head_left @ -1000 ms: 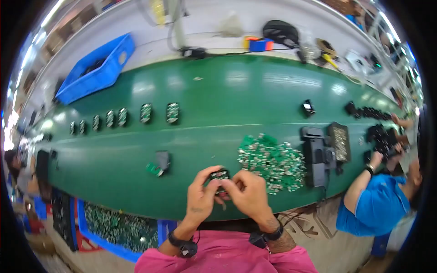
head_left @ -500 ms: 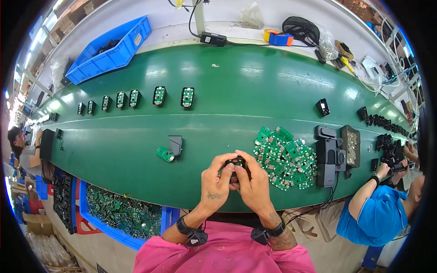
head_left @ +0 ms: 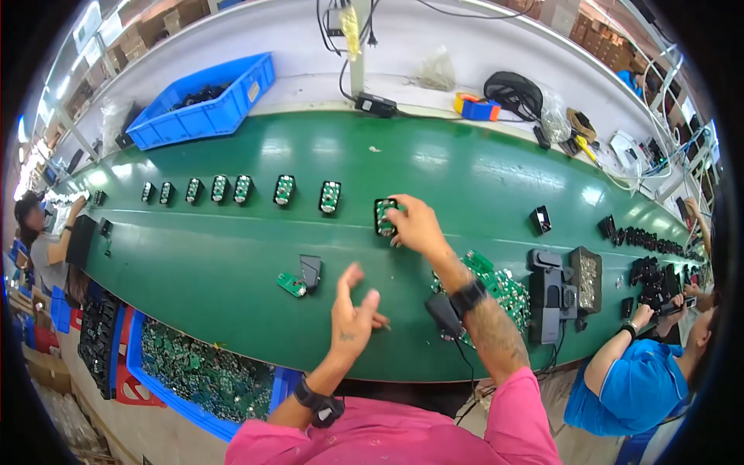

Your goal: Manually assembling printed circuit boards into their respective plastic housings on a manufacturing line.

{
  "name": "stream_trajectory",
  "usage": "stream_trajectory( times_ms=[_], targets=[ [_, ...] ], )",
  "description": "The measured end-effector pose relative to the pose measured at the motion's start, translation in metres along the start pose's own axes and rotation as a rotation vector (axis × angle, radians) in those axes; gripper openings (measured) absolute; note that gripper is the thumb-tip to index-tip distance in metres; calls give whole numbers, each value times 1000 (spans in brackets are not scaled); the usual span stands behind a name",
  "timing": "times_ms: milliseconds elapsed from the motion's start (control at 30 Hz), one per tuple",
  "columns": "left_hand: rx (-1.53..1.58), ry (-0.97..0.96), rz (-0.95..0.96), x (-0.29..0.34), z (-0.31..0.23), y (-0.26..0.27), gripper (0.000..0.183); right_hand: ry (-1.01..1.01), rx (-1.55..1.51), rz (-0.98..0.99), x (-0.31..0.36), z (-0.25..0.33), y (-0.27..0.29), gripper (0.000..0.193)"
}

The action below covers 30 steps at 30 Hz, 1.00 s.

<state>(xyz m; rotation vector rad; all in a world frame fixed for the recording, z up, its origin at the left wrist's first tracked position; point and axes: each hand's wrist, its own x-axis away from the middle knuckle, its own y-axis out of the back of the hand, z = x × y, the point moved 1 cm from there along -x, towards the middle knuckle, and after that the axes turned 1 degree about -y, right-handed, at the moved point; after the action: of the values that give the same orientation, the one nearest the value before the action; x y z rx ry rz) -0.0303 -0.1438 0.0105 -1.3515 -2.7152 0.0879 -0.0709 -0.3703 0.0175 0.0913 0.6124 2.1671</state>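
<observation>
From afar I see the nearer right hand [head_left: 419,225] gripping the right side of a black oblong plastic housing [head_left: 377,220] with green circuit board [head_left: 384,224], midway across the glossy green table [head_left: 225,267], long axis toward its far edge, the left hand [head_left: 355,319] empty, fingers spread

1. Seven board-filled black cases [head_left: 284,190] ran toward the worktable's [head_left: 457,186] left end.
2. One further case [head_left: 383,220] was in the right hand [head_left: 419,226].
3. One black case [head_left: 541,221] stood apart from the right end's uncountable black parts [head_left: 652,273].
4. One blue bin [head_left: 190,125] sat at the far edge.
5. Boards [head_left: 508,297] heaped by the near edge were uncountable.
</observation>
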Motion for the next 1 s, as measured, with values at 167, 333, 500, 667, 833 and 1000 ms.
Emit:
stream_trajectory(
  times_ms=[167,333,500,667,833,1000],
  targets=[
    [-118,-58,142,27,22,5,44,-173,305,-42,-56,-30,-2,38],
    [-55,-24,108,28,22,12,30,-127,364,-100,-61,-30,9,45],
    [-54,-47,127,30,28,12,27,-372,947,-327,-35,-33,137,74],
    [-41,-87,128,27,33,14,26,-768,939,-296,2,-77,223,78],
    [-83,-94,156,27,31,2,32,-669,927,-318,18,-99,254,55],
    [-190,-235,104,33,-1,-31,46,-185,504,-6,37,-20,164,39]
  ],
)
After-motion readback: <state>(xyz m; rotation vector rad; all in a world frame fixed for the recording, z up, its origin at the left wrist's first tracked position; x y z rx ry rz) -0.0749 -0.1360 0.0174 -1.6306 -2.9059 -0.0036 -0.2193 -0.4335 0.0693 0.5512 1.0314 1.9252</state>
